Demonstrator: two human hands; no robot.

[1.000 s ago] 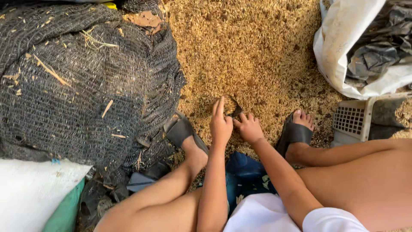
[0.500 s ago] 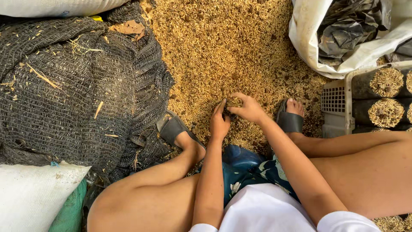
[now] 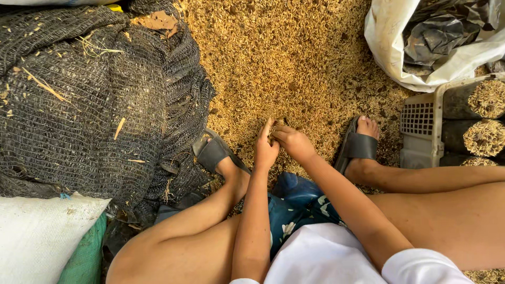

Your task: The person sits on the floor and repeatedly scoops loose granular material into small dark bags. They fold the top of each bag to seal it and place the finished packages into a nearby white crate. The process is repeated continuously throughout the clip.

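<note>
Dry, rough husk litter (image 3: pixel 294 63) beside coarse black woven netting (image 3: pixel 94 105), a glossy crumpled plastic sack (image 3: pixel 400 58) and matt rubber sandals (image 3: pixel 360 144).

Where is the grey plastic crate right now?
In the head view, the grey plastic crate sits at the right edge, just right of the sandalled right foot, below the white sack.

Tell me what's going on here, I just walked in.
A seated person leans over a wide spread of golden husks on the ground. The left hand and right hand meet just above it, cupped around a small clump of husk. A black net is heaped on the left; on the right, a white sack and a grey crate holding dark husk-filled bags.
</note>
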